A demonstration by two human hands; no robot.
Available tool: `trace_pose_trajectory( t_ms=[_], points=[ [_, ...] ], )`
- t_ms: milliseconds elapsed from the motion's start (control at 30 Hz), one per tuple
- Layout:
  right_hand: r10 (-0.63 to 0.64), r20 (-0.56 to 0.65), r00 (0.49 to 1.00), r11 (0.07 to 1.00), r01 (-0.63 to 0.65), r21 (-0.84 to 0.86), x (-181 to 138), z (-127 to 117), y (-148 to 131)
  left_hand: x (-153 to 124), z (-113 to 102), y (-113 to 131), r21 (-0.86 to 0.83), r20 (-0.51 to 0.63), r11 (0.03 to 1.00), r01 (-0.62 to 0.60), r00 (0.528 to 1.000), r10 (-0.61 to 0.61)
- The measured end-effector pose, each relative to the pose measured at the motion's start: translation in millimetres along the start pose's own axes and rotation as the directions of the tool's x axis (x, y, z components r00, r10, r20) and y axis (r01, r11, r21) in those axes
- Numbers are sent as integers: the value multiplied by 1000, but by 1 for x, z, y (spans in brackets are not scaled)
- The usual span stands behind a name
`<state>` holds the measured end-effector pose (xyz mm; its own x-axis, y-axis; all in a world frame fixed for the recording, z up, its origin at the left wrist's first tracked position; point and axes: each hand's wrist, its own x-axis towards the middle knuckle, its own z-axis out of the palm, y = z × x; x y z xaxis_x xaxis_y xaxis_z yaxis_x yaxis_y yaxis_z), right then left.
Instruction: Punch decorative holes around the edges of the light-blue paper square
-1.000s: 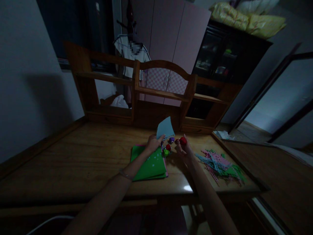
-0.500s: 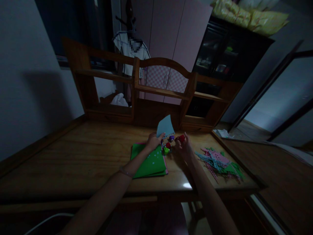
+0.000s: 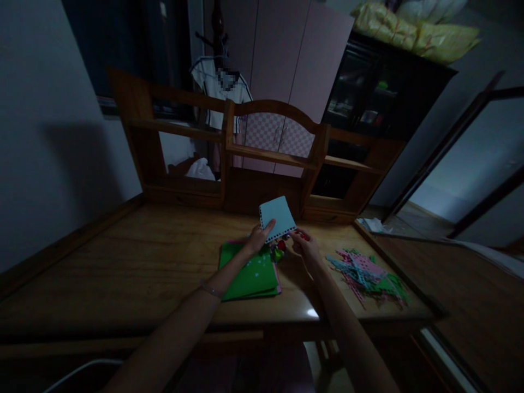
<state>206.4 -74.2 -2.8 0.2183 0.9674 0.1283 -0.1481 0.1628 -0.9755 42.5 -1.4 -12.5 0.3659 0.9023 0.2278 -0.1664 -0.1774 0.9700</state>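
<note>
My left hand [image 3: 257, 239] pinches a light blue paper sheet [image 3: 277, 217] by its lower corner and holds it up above the desk. One edge of the sheet has a row of punched holes. My right hand [image 3: 305, 245] is closed around a small red punch [image 3: 302, 235] right beside that edge. A small green punch [image 3: 279, 254] and another red one [image 3: 281, 245] lie on the desk between my hands. Under my left wrist lies a stack of green paper [image 3: 249, 271] dotted with small paper bits.
A pile of pink, green and blue cut paper strips [image 3: 365, 273] lies at the right of the wooden desk [image 3: 123, 262]. A wooden shelf unit [image 3: 229, 158] stands along the back edge. A white object [image 3: 374, 224] sits at the far right corner.
The blue sheet has turned to face me more flatly. My right hand with the red punch has moved left and down to the sheet's punched edge.
</note>
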Motion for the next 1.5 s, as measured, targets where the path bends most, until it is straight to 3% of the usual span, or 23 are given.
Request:
trace_pose_trajectory(
  t_ms=[233, 533, 933, 1500],
  points=[
    [-36, -28, 999, 993, 32, -112, -1, 0, 0, -5, 4, 6, -23, 79, 1000, 18, 997, -16],
    [-39, -72, 997, 989, 28, -148, 0, -2, 3, 4, -3, -8, -102, 101, 994, 24, 995, -14],
    [-41, -179, 983, 990, 15, -143, 5, -13, 13, 9, -6, -9, 256, 48, 952, -166, 986, 159],
    [-74, -232, 970, 994, 53, -96, 3, -12, 10, 9, -7, -10, 273, -15, 945, -180, 981, 191]
  ],
)
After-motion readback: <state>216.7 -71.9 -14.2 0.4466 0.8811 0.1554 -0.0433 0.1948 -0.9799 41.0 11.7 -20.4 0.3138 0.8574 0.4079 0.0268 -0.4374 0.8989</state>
